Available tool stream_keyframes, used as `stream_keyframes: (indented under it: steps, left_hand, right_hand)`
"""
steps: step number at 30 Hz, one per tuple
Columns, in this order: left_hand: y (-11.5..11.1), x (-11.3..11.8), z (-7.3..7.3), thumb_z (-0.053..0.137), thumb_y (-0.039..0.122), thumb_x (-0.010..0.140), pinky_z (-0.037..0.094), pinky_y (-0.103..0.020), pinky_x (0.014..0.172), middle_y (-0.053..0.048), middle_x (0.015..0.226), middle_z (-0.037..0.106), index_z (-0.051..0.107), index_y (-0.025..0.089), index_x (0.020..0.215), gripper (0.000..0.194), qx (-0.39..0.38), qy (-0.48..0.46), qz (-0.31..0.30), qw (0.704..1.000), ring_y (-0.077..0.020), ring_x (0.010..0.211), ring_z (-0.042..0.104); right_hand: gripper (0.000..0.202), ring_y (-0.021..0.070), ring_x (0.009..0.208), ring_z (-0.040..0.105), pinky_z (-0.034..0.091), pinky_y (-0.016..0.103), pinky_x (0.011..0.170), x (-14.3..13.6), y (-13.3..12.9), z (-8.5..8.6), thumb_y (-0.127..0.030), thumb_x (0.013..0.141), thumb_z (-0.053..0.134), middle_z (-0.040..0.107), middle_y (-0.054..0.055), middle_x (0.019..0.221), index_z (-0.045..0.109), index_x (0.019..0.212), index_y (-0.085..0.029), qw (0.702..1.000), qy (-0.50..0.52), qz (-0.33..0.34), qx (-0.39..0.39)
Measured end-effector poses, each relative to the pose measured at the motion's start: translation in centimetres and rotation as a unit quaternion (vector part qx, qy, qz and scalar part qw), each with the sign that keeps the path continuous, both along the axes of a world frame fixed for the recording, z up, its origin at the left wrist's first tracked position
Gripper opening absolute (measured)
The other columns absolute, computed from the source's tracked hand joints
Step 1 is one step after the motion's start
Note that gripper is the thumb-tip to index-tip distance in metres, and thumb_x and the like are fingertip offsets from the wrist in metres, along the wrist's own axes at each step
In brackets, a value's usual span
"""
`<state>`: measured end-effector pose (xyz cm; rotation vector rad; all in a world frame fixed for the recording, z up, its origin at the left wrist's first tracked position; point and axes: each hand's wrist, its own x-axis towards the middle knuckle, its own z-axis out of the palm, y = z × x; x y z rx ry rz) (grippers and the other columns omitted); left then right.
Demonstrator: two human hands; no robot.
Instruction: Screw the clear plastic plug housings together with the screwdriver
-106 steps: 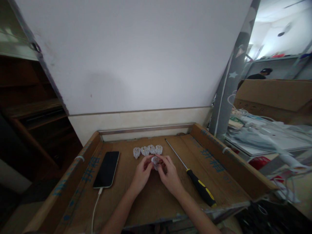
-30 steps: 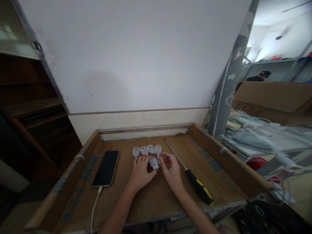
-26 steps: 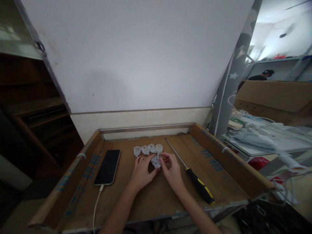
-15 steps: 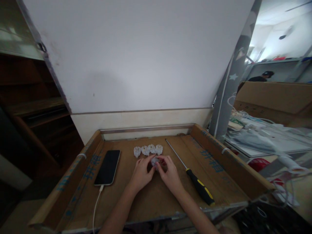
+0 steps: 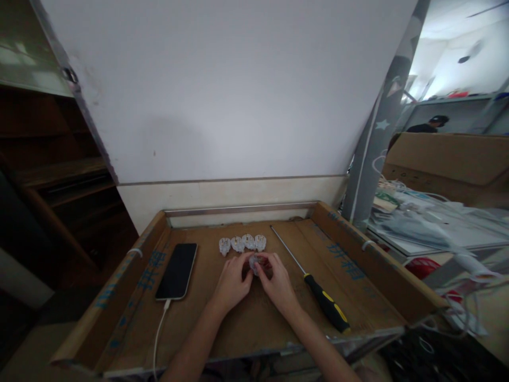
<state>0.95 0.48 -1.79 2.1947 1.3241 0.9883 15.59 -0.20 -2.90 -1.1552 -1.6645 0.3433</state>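
Far L: dark wooden shelves (image 5: 59, 178), dim. Next, L side of a cardboard tray (image 5: 113, 286) w/ blue printing on it & a white tie round its edge. Inside, on the L, a phone (image 5: 177, 271), screen up & dark, lying at a slight slant, w/ a white cable (image 5: 160, 331) plugged into its lower end & running off toward the near edge. Mid-tray, toward the back, a row of 4 clear plugs (image 5: 237, 244), metal prongs showing; leftmost one sits a bit apart, other 3 close tog. Just in front of the row, L hand (image 5: 233, 281): thumb & fingers curled in, tips closed on the L side of a clear plug piece (image 5: 254, 263). That piece is approx. mid-tray, between both hands; fingers hide much of it, can't tell if it touches the cardboard. R hand (image 5: 277, 278) mirrors it, thumb & fingertips pinched on the piece's R side. R of that hand, a screwdriver (image 5: 326, 302), black/yellow handle toward the near R, shaft pointing to the back, lying apart from the hands. Further R, grey star-patterned cloth (image 5: 371, 154), then plastic bags (image 5: 421, 223) on a worktop; behind, a person in a dark cap (image 5: 423, 127) by a big cardboard box (image 5: 449, 156).
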Motion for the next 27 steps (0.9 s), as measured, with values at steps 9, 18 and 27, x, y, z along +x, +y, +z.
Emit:
stream_keyframes:
  steps: [9, 18, 27]
  left_hand:
    - [0.0, 0.1, -0.1, 0.049, 0.013, 0.079, 0.041, -0.039, 0.092, -0.007, 0.113, 0.062, 0.053, 0.021, 0.118, 0.039, 0.009, -0.012, -0.001, 1.000, -0.0225, 0.101, 0.056]
    - [-0.2, 0.2, 0.3, 0.046, 0.013, 0.082, 0.040, -0.038, 0.090, -0.006, 0.111, 0.064, 0.054, 0.021, 0.115, 0.035, 0.008, 0.007, -0.009, 1.000, -0.0223, 0.100, 0.057]
    - [-0.4, 0.2, 0.3, 0.059, 0.022, 0.075, 0.035, -0.041, 0.095, -0.006, 0.116, 0.061, 0.051, 0.022, 0.119, 0.045, -0.002, 0.026, -0.003, 1.000, -0.0238, 0.104, 0.054]
  right_hand:
    - [0.017, 0.0174, 0.080, 0.058, 0.050, 0.031, 0.072, -0.1, -0.1, 0.2, -0.025, 0.086, 0.048, 0.058, 0.007, 0.089, 0.058, 0.099, -0.019, 1.000, 0.009, -0.006, 0.009]
    - [0.016, 0.0167, 0.078, 0.057, 0.049, 0.030, 0.071, -0.1, -0.2, 0.3, -0.027, 0.086, 0.048, 0.057, 0.006, 0.087, 0.057, 0.096, -0.019, 1.000, 0.023, -0.008, -0.002]
    - [0.024, 0.0139, 0.081, 0.056, 0.050, 0.033, 0.073, 0.1, 0.6, -0.9, -0.034, 0.088, 0.049, 0.056, 0.004, 0.090, 0.054, 0.099, -0.014, 0.998, 0.068, 0.006, -0.014]
